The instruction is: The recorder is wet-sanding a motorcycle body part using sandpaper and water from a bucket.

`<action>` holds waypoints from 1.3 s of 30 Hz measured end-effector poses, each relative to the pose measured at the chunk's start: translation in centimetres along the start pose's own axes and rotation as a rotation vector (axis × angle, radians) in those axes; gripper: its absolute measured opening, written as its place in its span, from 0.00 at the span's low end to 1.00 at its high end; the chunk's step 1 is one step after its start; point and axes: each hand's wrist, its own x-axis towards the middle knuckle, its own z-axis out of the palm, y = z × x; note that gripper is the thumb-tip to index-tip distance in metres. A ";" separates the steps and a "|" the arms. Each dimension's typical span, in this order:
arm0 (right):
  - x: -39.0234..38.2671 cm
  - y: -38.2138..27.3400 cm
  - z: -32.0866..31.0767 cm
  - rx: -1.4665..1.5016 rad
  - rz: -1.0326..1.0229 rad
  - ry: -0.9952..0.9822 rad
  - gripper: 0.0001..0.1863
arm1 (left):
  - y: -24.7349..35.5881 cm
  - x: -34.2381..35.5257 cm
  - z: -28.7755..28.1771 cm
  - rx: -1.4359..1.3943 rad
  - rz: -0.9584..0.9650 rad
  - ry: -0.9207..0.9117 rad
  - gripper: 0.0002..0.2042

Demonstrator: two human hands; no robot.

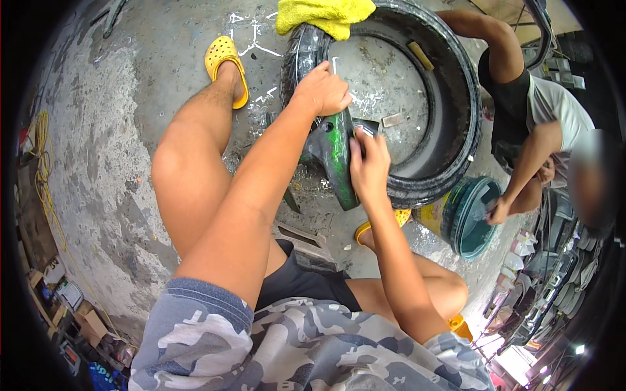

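Note:
A curved plastic panel [339, 156], scuffed black and green, slants across the near left side of a big black tire [450, 150] that lies on the floor. At the panel's upper end my left hand [321, 90] is closed over it, gripping it. My right hand [370, 163] presses on the panel's right edge with its fingers curled. What lies under those fingers is hidden. Just above them shows a dark flat piece [366, 125] with pale marks; I cannot tell whether it is held. Over the tire's far left part hangs a yellow cloth [326, 16].
Inside the tire's ring lie a tan block [421, 56] and a small grey piece [392, 120]. To the right, a co-worker [554, 111] squats with one hand at a teal bucket [450, 218]. A grey slotted part [303, 242] rests near my legs. Yellow cord [43, 169] runs along the left.

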 end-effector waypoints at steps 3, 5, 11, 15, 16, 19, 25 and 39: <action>2.3 0.4 1.2 -0.018 0.020 -0.013 0.10 | 0.5 -0.3 0.2 -0.010 -0.010 -0.017 0.19; -0.2 -0.1 0.3 0.040 -0.033 -0.007 0.12 | 0.1 -0.6 0.0 0.019 -0.021 -0.023 0.20; 0.7 0.5 0.2 0.002 -0.040 -0.004 0.11 | 0.3 0.0 0.1 -0.008 0.010 -0.004 0.20; 1.7 -0.3 0.8 -0.007 0.025 -0.012 0.08 | 0.1 -0.4 0.3 -0.024 -0.002 0.010 0.19; -0.4 -0.6 0.2 0.008 0.021 -0.032 0.09 | -0.2 -0.7 0.0 0.006 -0.011 -0.014 0.19; -3.4 -1.0 -1.2 0.075 0.055 -0.034 0.10 | -0.1 -0.5 -0.2 0.005 -0.017 -0.006 0.20; 2.8 0.2 1.7 -0.075 0.010 0.012 0.10 | -0.1 -0.1 0.5 -0.015 0.011 0.037 0.21; -3.0 -0.5 -0.1 0.060 0.059 -0.018 0.11 | -0.5 -1.0 0.4 0.038 0.010 0.023 0.20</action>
